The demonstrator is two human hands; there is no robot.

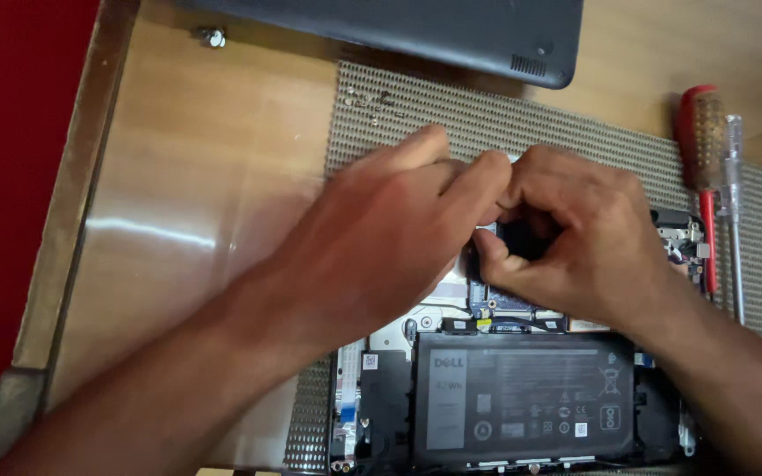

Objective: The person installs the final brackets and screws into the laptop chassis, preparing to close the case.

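**2 hands pinch a part inside an opened laptop**

Nearest lies the opened laptop (381,397) on a perforated mat (451,115), its black battery (522,401) facing up. Just beyond, the left hand (381,238) and right hand (575,238) meet over the circuit board (497,304), fingers curled shut on a small dark component (522,238), mostly hidden. Farther right lie 2 screwdrivers (707,167); loose screws (368,97) and the removed cover (416,31) sit farthest.
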